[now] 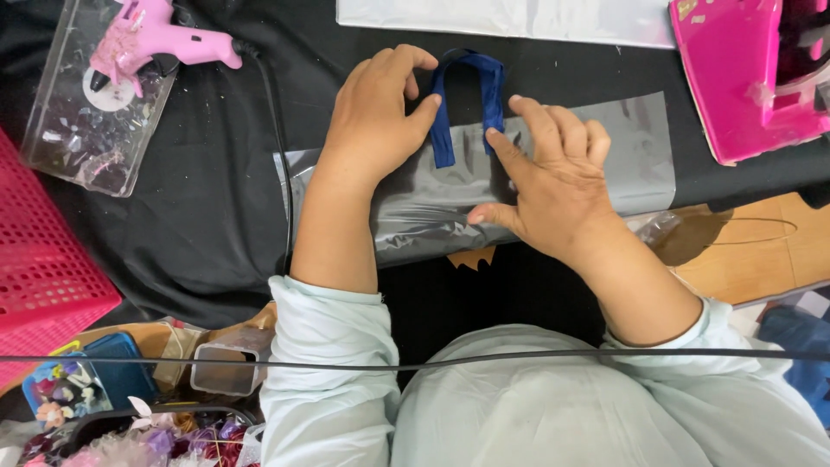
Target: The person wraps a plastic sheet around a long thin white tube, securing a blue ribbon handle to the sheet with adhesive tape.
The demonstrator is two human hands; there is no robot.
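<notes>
**Blue strip bent into an arch between two hands**

A dark blue fabric strip lies on the upper edge of a clear plastic sheet, bent into an upside-down U. Its closed bend points away from the person; its two ends point back toward the body.

Left hand: palm down, fingers curled over the strip's left side. Thumb stretched out and pressing the left leg of the arch near its middle. Index fingertip sits at the top of the bend. Not a full grasp, more a pinning hold.

Right hand: fingers spread, palm lowered onto the plastic sheet. Index fingertip touches the lower end of the strip's right leg. Thumb splayed out to the left, resting on the sheet below the arch.

The strip sits between the two hands, touching both.

Around: black cloth covers the table. Pink glue gun rests on a clear tray at upper left, its black cord running down past the left forearm. Pink basket at left edge. Pink plastic box at upper right.
</notes>
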